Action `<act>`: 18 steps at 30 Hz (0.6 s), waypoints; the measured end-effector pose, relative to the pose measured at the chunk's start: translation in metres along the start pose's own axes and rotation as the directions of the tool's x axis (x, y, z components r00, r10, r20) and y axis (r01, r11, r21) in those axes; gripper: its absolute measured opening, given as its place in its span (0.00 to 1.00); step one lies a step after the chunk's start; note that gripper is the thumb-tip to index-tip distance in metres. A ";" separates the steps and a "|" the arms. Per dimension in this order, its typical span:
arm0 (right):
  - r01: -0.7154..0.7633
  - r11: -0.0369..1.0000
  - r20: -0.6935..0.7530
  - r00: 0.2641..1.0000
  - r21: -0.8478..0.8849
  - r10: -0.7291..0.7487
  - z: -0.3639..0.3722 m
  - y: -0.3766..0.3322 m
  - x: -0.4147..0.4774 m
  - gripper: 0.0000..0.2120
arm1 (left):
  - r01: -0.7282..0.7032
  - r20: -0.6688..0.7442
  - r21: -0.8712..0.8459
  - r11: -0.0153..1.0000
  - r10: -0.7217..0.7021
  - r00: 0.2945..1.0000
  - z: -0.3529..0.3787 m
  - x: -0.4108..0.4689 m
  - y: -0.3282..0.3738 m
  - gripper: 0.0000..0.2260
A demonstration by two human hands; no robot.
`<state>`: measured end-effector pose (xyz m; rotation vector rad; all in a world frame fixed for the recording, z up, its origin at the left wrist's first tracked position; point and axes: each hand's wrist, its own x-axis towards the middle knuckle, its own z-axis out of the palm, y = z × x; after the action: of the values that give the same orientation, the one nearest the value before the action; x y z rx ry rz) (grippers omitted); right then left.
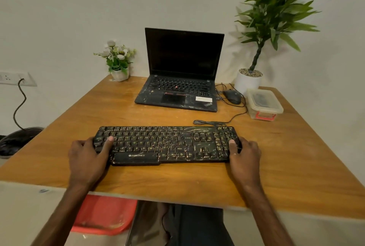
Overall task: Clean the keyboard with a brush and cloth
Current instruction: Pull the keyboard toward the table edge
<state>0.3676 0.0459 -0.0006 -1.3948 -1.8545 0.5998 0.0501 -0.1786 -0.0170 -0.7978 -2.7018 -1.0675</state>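
A black, dusty keyboard (166,145) lies flat on the wooden table (177,182), near its front edge. My left hand (87,157) grips the keyboard's left end, thumb on top of the keys. My right hand (245,155) grips the right end the same way, thumb on the number pad. The keyboard's cable (209,122) loops behind it. I see neither a brush nor a cloth.
An open black laptop (179,80) stands at the back of the table. A mouse (233,96) and a lidded plastic box (263,103) lie to its right. Two potted plants (249,80) (119,62) stand at the back. A red bin (102,214) sits under the table.
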 end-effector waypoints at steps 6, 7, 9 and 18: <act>0.002 0.999 0.019 1.000 -0.048 -0.001 0.001 -0.002 0.000 0.19 | 0.011 -0.007 0.040 0.999 -0.011 1.000 -0.001 -0.004 0.005 0.46; 0.002 0.998 0.021 1.000 -0.056 -0.001 0.001 -0.002 0.000 0.20 | 0.007 -0.010 0.047 0.999 -0.006 1.000 -0.001 -0.004 0.005 0.46; 0.010 0.997 0.023 1.000 -0.070 -0.008 0.002 -0.001 0.000 0.20 | 0.006 -0.006 0.057 0.998 -0.006 1.000 0.000 -0.003 0.004 0.45; 0.005 0.999 -0.009 1.000 0.044 -0.005 0.000 0.004 -0.002 0.20 | -0.001 -0.010 0.061 0.998 0.001 1.000 -0.003 -0.008 0.007 0.35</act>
<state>0.3707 0.0451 -0.0040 -1.3613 -1.8264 0.6274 0.0608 -0.1795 -0.0128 -0.7814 -2.7107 -0.9811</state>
